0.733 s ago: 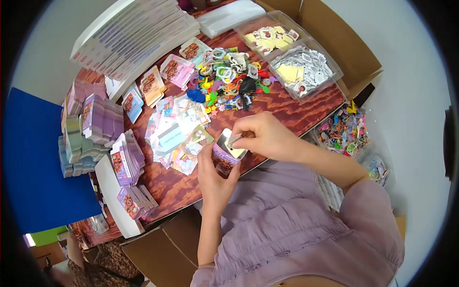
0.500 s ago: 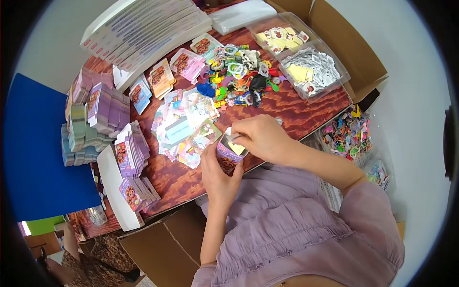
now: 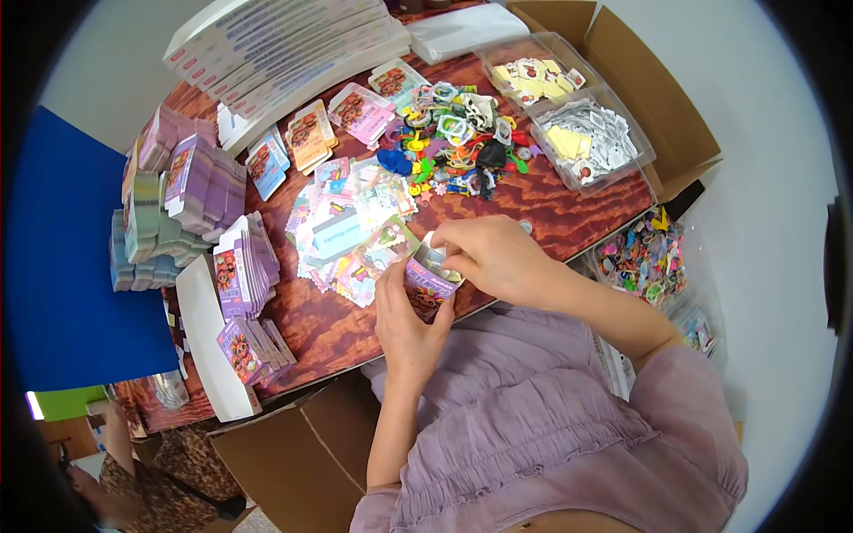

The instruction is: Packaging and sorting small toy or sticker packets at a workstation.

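- A small purple printed box (image 3: 432, 290) with an open top is on the person's side of the toy heap (image 3: 458, 142), the multicoloured mound of trinkets on the table (image 3: 329, 346).
- The left hand (image 3: 408, 324) is clasped around this box, thumb on one side and fingers on the other.
- The right hand (image 3: 494, 255) has its bent fingertips at the box's opening; whether they pinch anything cannot be told.
- Left of the toy heap and toward the person, loose printed cards (image 3: 348, 233) overlap in a pile.
- Directly left of the heap, small stacks of pink cards (image 3: 362, 115), orange cards (image 3: 311, 135) and blue cards (image 3: 267, 165) stand in a row.
- Right of the heap, a clear plastic tray (image 3: 641, 165) holds white and yellow pieces.
- Far left of the heap, bundles of folded cartons (image 3: 206, 191) are piled up.
- Beyond the heap, to the left, lie stacked white boxes (image 3: 293, 58).
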The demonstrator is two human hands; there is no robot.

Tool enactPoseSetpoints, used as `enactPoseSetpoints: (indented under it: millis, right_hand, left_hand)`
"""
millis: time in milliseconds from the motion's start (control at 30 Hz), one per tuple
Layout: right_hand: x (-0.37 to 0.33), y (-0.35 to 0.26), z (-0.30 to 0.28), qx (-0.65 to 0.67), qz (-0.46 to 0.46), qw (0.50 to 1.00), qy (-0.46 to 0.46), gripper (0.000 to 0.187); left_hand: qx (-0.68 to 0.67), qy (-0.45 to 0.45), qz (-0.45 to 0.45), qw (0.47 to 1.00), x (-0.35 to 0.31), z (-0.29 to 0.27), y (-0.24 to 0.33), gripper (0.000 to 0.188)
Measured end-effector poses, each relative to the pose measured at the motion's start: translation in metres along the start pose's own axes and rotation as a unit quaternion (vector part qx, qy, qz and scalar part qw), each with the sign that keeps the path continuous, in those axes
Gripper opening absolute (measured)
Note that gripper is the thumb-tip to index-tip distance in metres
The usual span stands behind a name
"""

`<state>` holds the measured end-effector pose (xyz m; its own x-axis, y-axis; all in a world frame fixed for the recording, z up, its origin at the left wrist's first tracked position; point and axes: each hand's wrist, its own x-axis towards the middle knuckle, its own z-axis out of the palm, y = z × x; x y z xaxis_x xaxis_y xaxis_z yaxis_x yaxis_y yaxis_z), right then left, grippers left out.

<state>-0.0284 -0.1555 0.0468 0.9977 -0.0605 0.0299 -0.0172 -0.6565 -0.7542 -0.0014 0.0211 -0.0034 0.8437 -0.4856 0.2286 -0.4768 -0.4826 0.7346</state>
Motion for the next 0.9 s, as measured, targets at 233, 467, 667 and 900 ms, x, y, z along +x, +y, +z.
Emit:
enactPoseSetpoints:
  millis: [233, 467, 667, 900]
  right_hand:
    - [-0.004, 0.004, 0.012, -0.110, -0.107, 0.988, 0.020, 0.014]
    - [-0.003, -0.001, 0.018, -0.161, -0.163, 0.972, 0.045, 0.012]
    - [-0.002, -0.012, 0.007, -0.121, -0.102, 0.987, -0.002, 0.017]
    - [-0.006, -0.007, 0.029, -0.011, -0.238, 0.945, 0.225, 0.014]
  left_hand:
    - [0.016, 0.054, 0.017, 0.998, -0.001, 0.005, -0.001, 0.071]
    - [0.036, 0.064, 0.026, 0.997, -0.006, 0.010, -0.005, 0.073]
    - [0.025, 0.096, 0.032, 0.995, -0.005, 0.009, -0.002, 0.074]
    - [-0.124, 0.123, -0.071, 0.982, -0.013, 0.017, -0.017, 0.075]
